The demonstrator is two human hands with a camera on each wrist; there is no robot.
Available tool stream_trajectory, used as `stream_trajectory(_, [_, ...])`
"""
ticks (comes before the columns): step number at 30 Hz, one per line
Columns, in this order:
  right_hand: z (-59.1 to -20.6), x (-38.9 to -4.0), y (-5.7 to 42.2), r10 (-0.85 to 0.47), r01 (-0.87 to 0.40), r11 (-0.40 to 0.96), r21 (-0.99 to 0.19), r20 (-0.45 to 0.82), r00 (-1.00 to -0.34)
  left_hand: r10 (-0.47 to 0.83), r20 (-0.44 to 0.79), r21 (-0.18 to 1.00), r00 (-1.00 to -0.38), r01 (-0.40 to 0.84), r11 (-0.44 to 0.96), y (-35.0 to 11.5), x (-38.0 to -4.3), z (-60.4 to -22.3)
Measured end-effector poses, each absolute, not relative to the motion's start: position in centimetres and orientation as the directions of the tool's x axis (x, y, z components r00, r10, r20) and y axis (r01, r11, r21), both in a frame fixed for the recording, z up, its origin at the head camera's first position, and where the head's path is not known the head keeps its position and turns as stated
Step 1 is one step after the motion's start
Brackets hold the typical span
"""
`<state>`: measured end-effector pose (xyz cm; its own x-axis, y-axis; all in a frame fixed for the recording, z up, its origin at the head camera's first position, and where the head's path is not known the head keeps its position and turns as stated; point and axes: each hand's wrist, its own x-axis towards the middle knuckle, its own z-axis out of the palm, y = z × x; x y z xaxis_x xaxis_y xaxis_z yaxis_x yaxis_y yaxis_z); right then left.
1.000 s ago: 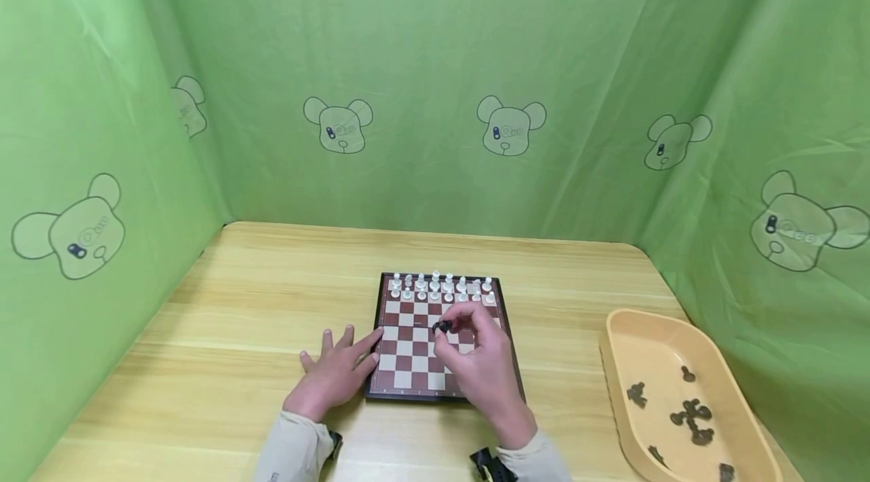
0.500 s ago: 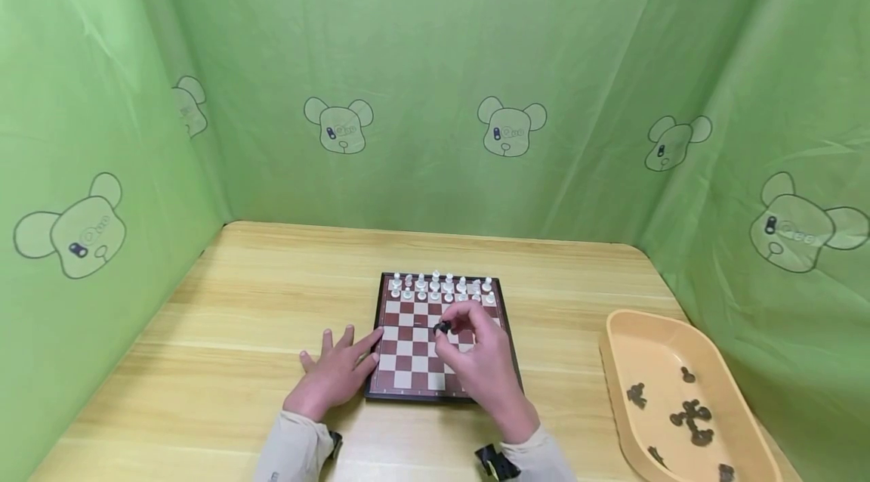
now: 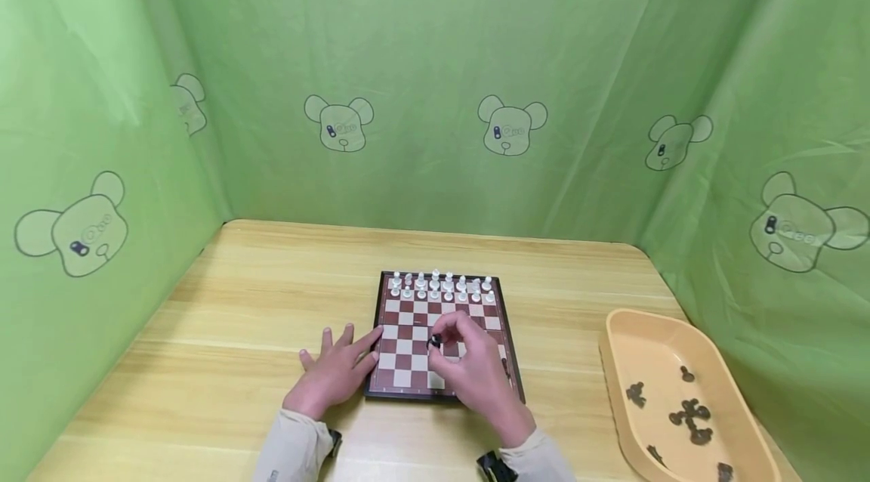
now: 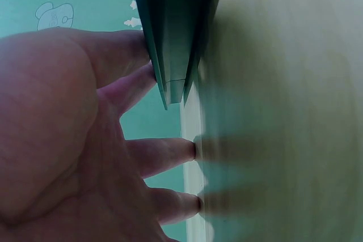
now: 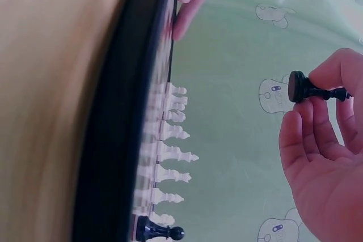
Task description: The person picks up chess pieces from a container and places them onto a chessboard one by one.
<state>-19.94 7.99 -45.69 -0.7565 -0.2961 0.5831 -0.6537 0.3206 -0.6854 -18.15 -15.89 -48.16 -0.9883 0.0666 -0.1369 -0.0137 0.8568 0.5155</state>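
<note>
My right hand (image 3: 476, 369) pinches a black chess piece (image 5: 309, 89) between thumb and fingers. In the right wrist view the piece is well clear of the chessboard (image 3: 402, 380), its round base toward the board and its top partly hidden by the fingers. My left hand (image 3: 333, 376) lies spread at the board's left edge; two fingers touch that edge and others rest on the table. White chess pieces (image 3: 435, 285) stand in two rows along the far side. A black pawn (image 5: 161, 230) stands near the board's right edge, beside my right hand.
On the right of the wooden table (image 3: 272, 278) sits an orange tray (image 3: 615, 376), holding several dark chess pieces (image 3: 693, 414) lying loose. Green curtains (image 3: 421, 187) with bear-head drawings enclose the table's back and sides.
My right hand has shifted slightly toward the near side with the chess piece, which has turned in the fingers. The black pawn at the right edge now shows. My left hand has stayed put.
</note>
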Motion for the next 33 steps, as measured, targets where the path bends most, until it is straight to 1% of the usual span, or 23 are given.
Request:
stream_trajectory(10, [-46.1,-19.9,7.8,-0.313,-0.607,0.349,-0.714,0.522,-0.794,0.064,-0.145,0.509,-0.987,-0.019,0.860,-16.0,-18.2,-48.2])
stream_trajectory(18, [-46.3,-19.9,8.1,-0.332,-0.540,0.387,-0.747,0.434,-0.838,0.066,-0.142,0.511,-0.988,-0.016,0.860,-16.0,-18.2,-48.2])
stream_trajectory(26, [-46.5,-19.9,8.5,-0.356,-0.488,0.429,-0.760,0.354,-0.865,0.071,-0.138,0.509,-0.988,-0.009,0.861,-16.0,-18.2,-48.2])
stream_trajectory(33, [-46.9,-19.9,8.6,-0.402,-0.456,0.465,-0.759,0.277,-0.872,0.068,-0.143,0.512,-0.987,-0.015,0.859,-16.0,-18.3,-48.3])
